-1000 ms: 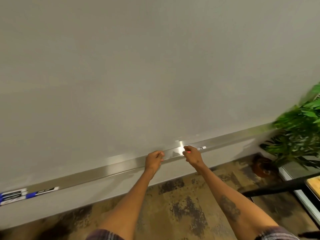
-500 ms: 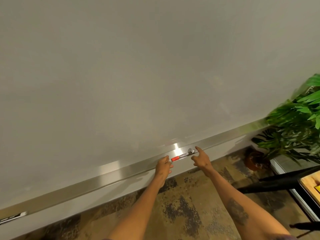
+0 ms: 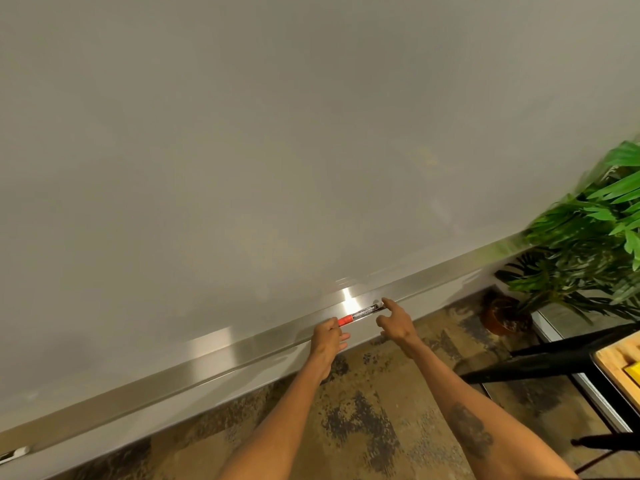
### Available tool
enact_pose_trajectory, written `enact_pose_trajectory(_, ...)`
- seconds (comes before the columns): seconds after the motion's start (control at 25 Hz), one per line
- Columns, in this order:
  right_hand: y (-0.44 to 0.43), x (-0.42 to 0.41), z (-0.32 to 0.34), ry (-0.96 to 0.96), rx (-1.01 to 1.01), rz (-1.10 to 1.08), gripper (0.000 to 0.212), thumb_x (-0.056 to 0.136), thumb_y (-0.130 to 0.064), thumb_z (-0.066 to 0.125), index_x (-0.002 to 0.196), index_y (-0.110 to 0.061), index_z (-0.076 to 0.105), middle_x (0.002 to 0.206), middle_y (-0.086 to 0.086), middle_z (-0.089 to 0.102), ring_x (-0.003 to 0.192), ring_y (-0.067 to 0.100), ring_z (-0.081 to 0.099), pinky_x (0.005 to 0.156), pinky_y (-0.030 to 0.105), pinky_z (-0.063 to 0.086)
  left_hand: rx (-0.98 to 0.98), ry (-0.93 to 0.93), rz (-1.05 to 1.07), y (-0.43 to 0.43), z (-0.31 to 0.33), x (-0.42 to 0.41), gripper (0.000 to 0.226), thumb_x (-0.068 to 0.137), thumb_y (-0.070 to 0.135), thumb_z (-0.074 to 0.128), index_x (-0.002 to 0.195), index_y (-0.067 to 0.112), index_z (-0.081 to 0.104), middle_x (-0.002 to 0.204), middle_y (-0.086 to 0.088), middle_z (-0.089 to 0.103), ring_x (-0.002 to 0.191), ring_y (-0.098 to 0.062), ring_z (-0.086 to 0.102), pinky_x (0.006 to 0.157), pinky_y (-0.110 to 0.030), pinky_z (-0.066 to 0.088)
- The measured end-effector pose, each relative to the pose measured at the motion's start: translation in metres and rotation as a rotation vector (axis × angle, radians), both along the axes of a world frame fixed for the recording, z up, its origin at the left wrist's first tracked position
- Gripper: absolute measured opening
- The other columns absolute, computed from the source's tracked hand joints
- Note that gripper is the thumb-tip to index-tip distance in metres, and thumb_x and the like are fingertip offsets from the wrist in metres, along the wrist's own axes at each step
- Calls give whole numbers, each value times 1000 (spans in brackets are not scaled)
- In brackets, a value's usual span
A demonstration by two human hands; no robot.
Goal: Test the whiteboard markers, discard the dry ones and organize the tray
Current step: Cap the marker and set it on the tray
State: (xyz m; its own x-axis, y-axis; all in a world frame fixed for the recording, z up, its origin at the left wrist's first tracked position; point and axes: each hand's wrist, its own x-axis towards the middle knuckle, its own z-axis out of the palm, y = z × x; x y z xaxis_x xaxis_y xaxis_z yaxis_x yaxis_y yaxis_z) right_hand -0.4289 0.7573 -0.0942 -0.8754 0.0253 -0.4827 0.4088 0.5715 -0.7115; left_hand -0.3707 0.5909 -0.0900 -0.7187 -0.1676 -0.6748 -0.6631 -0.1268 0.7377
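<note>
A marker with a red cap and a white barrel lies lengthwise on the metal whiteboard tray. My left hand is at its red cap end, fingertips touching the cap, fingers loosely spread. My right hand is at the other end, fingers apart, with the index fingertip against the barrel's tip. Neither hand is wrapped around the marker. The whiteboard above is blank. Another marker end shows at the tray's far left edge.
A potted green plant stands on the floor to the right, past the tray's end. A black-framed table with a wooden top is at the lower right. Patterned carpet lies below the board.
My right hand has let go of the red-capped marker, which now rests on the tray. Both hands sit at its two ends. The view has shifted right, so the left markers are nearly out of frame.
</note>
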Motion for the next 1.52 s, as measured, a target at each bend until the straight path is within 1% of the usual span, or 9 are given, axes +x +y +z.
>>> enact_pose_trajectory(0.24, -13, 8, -5, 188, -91, -157, 39, 99, -29, 54, 135, -12, 53, 128, 12, 55, 99, 26, 64, 89, 43, 58, -94, 79, 134, -12, 5, 6, 33, 99, 11, 56, 131, 13, 61, 118, 1, 65, 109, -19, 62, 99, -33, 53)
enact_pose_trajectory(0.36, -30, 12, -2, 257, -129, -213, 27, 94, -35, 60, 109, -15, 71, 107, 9, 66, 95, 23, 65, 88, 41, 57, -167, 164, 247, -27, 21, 12, 25, 97, 15, 60, 122, 14, 67, 117, 1, 67, 103, -15, 62, 89, -23, 53)
enact_pose_trajectory(0.48, -54, 27, 17, 272, -231, -224, 15, 91, -25, 66, 90, -13, 75, 92, 9, 71, 86, 22, 68, 74, 26, 54, -42, 252, 413, -48, 35, 18, 20, 92, 5, 66, 111, 9, 69, 113, -8, 68, 93, -15, 65, 76, -16, 55)
enact_pose_trajectory(0.68, -98, 66, 37, 219, -503, -178, 12, 91, -18, 68, 90, -8, 75, 89, 10, 72, 82, 22, 70, 80, 30, 57, 109, 338, 530, -92, 62, 44, 23, 92, -1, 64, 113, 8, 66, 105, -9, 67, 85, -15, 66, 71, -20, 58)
enact_pose_trajectory(0.84, -133, 104, 58, 179, -566, -46, 15, 96, -15, 60, 98, -9, 74, 94, 12, 69, 87, 24, 66, 81, 30, 57, 38, 398, 490, -126, 74, 77, 18, 95, 12, 64, 109, 22, 69, 111, -4, 72, 98, -15, 68, 78, -25, 56)
enact_pose_trajectory(1.04, -196, 154, 102, 378, -267, 352, 34, 97, -51, 50, 117, -27, 64, 91, -6, 72, 85, 5, 69, 78, 23, 55, -40, 515, 373, -160, 107, 124, 11, 95, 22, 65, 104, 28, 67, 101, 5, 76, 101, -12, 70, 88, -29, 55)
enact_pose_trajectory(1.2, -249, 177, 142, 527, -288, 407, 28, 101, -45, 47, 107, -22, 63, 86, -6, 70, 77, 6, 67, 74, 28, 55, -62, 601, 367, -196, 136, 152, 14, 93, 22, 67, 107, 26, 70, 101, 4, 75, 98, -12, 70, 84, -24, 57)
enact_pose_trajectory(1.32, -281, 195, 163, 611, -314, 431, 25, 104, -37, 44, 102, -22, 63, 85, -11, 64, 78, 2, 62, 74, 22, 50, -43, 667, 339, -224, 159, 171, 26, 95, 27, 64, 120, 20, 70, 111, 5, 74, 106, -5, 67, 94, -22, 53)
enact_pose_trajectory(1.52, -332, 219, 190, 778, -94, 466, 37, 105, -46, 30, 115, -25, 58, 96, -13, 65, 85, 7, 62, 78, 31, 52, 6, 787, 364, -261, 194, 198, 21, 99, 27, 58, 102, 16, 76, 104, -1, 76, 107, -16, 69, 98, -32, 52)
